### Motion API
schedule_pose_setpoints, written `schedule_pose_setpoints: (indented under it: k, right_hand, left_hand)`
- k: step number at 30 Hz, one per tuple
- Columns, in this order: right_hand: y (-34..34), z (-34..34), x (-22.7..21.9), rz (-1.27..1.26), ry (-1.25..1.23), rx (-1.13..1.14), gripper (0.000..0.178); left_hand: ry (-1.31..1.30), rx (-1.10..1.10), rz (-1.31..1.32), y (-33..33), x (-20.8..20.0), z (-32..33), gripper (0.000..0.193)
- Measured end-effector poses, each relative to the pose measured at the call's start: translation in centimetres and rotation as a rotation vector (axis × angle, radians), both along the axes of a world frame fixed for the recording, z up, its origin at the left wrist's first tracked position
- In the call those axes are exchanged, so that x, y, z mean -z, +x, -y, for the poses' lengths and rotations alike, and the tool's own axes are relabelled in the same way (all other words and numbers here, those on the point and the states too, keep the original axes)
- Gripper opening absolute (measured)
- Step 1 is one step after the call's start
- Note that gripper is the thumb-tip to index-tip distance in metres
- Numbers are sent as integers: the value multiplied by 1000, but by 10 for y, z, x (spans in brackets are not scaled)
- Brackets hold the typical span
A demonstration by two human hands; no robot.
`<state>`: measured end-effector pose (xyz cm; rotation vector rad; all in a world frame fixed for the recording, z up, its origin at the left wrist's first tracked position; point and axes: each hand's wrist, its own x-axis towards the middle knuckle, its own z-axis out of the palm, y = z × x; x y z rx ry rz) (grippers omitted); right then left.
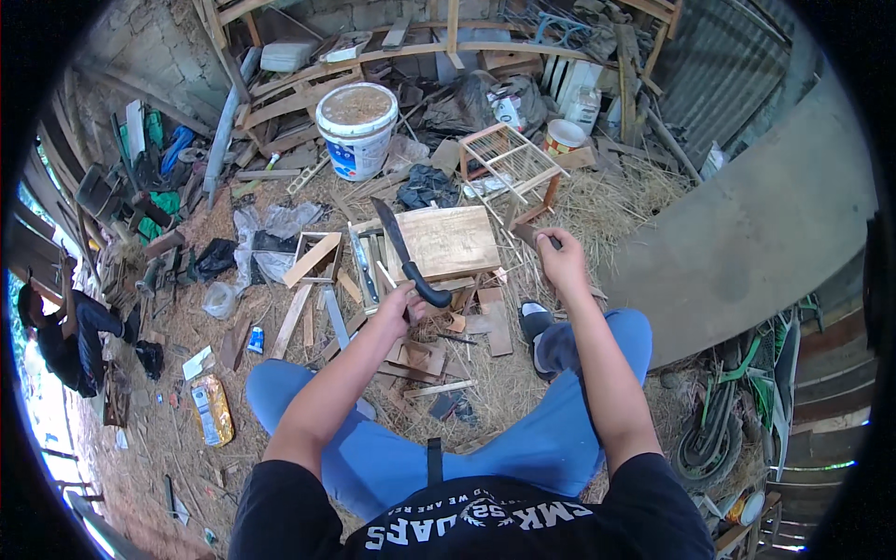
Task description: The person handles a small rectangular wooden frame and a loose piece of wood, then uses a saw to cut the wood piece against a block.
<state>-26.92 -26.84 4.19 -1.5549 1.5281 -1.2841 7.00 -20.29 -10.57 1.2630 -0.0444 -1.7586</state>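
Observation:
My left hand (401, 310) is closed, with a thin pale wooden stick (385, 273) poking out from its fingers. Just past it a machete (394, 235) with a curved black handle lies across the left side of a wooden block (450, 241). My right hand (563, 261), to the right of the block, is closed around a knife (528, 234) with a short, broad, dark blade; its black handle partly shows. Left of the machete rests a long thin knife (360, 257) with a dark handle. Beyond the block stands a small cage-like frame of thin sticks (509, 159).
A white bucket (357, 140) stands beyond the block. Wood offcuts (313, 259), plastic bags and straw litter the ground. A large flat sheet (747, 233) spans the right side, near a motorbike wheel (709, 439). Another person (79, 331) sits at far left.

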Motion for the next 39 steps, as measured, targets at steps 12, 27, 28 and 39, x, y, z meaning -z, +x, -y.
schedule_pose_setpoints:
  k: [12,27,28,39]
  right_hand:
    - [11,29,-9,249,208,-86,15]
    - [117,4,-22,-112,-217,-242,13]
    - [137,-1,-24,-140,-294,-308,13]
    - [258,-74,-23,-178,-240,-958,22]
  left_hand:
    - [-83,-173,193,-64,-13,10,24]
    - [-65,-613,912,102,-45,-66,47]
    - [-3,-615,1023,132,-21,-86,47]
    - [136,-514,810,195,50,-181,47]
